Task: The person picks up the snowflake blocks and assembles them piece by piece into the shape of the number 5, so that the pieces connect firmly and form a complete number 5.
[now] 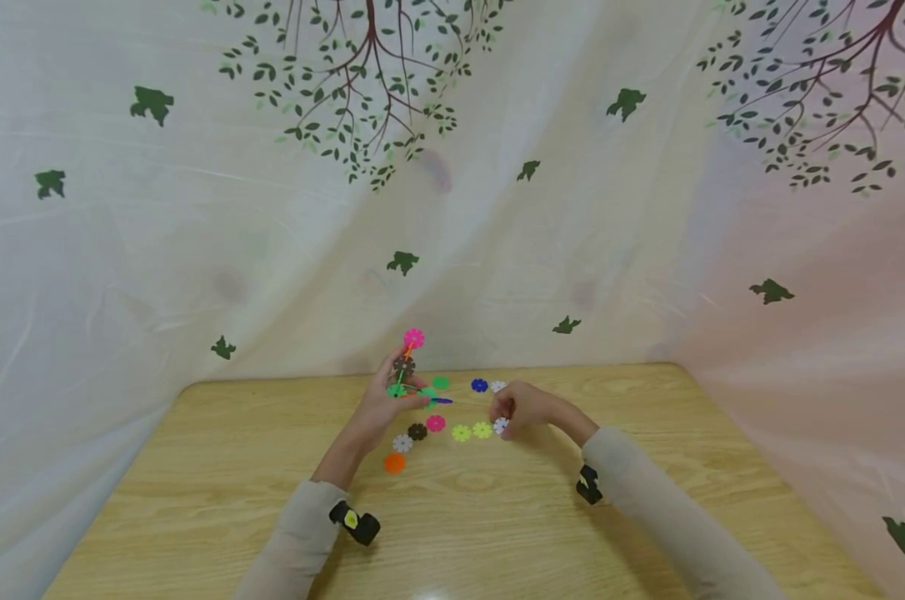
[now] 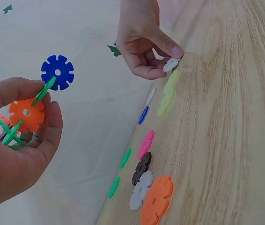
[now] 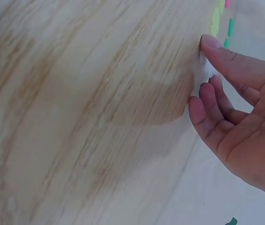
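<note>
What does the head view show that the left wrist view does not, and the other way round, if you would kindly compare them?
Only the head view shows the printed tree branches, the person's sleeves and the pink disc at the top of the joined discs.

Only the left wrist view shows the full notched face of the held blue disc.

Both show the left hand gripping the joined discs, the right hand pinching a white disc, and loose discs, including an orange one.
</note>
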`<action>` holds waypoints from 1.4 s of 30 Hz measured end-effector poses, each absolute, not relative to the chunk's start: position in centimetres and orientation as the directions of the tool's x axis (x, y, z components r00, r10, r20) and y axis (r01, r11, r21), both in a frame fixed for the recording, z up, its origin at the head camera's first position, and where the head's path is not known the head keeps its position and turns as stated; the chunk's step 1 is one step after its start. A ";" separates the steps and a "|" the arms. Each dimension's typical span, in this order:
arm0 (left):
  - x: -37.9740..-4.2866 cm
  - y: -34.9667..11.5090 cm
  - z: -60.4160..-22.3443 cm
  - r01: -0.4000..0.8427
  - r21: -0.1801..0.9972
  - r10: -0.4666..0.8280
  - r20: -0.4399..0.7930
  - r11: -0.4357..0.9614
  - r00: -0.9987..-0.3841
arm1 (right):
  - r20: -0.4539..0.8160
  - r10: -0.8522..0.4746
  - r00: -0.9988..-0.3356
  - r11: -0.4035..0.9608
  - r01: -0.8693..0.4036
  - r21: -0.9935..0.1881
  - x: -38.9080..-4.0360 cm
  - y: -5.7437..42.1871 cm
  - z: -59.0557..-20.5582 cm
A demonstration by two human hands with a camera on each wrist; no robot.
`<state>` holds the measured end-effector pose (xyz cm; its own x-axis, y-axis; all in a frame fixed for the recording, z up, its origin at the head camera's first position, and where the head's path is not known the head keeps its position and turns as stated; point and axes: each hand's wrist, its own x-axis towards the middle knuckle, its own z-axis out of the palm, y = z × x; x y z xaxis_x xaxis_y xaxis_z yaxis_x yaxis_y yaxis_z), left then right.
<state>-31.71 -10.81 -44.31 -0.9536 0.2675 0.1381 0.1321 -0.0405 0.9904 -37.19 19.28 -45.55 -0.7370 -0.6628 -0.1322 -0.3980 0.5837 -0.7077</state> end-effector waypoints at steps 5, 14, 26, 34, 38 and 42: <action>-31.8 -10.9 -44.5 0.125 0.992 0.263 0.130 -0.035 -0.956 | -0.115 -0.668 -0.735 0.556 -0.391 -0.734 -37.0 19.4 -45.6; -31.9 -11.0 -44.4 0.125 0.991 0.259 0.130 -0.038 -0.957 | -0.128 -0.622 -0.772 0.559 -0.324 -0.763 -36.8 19.1 -45.1; -32.0 -10.9 -44.6 0.116 0.990 0.207 0.129 -0.075 -0.970 | -0.015 -0.500 -0.866 0.331 -0.175 -0.927 -35.3 17.1 -43.3; -32.1 -10.9 -44.5 0.113 0.990 0.170 0.125 -0.079 -0.977 | 0.050 -0.419 -0.907 0.197 -0.145 -0.970 -34.1 14.7 -42.5; -32.1 -10.9 -44.3 0.113 0.989 0.159 0.128 -0.099 -0.979 | 0.069 -0.372 -0.925 0.124 -0.124 -0.984 -33.9 13.8 -42.5; -32.1 -10.9 -44.3 0.113 0.987 0.155 0.130 -0.110 -0.979 | 0.079 -0.335 -0.939 0.093 -0.116 -0.989 -33.7 13.1 -42.5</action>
<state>-32.05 -10.93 -44.26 -0.9793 0.1554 0.1296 0.1132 -0.1103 0.9874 -33.71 13.14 -42.51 -0.9389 -0.3351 0.0788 -0.1161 0.0927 -0.9889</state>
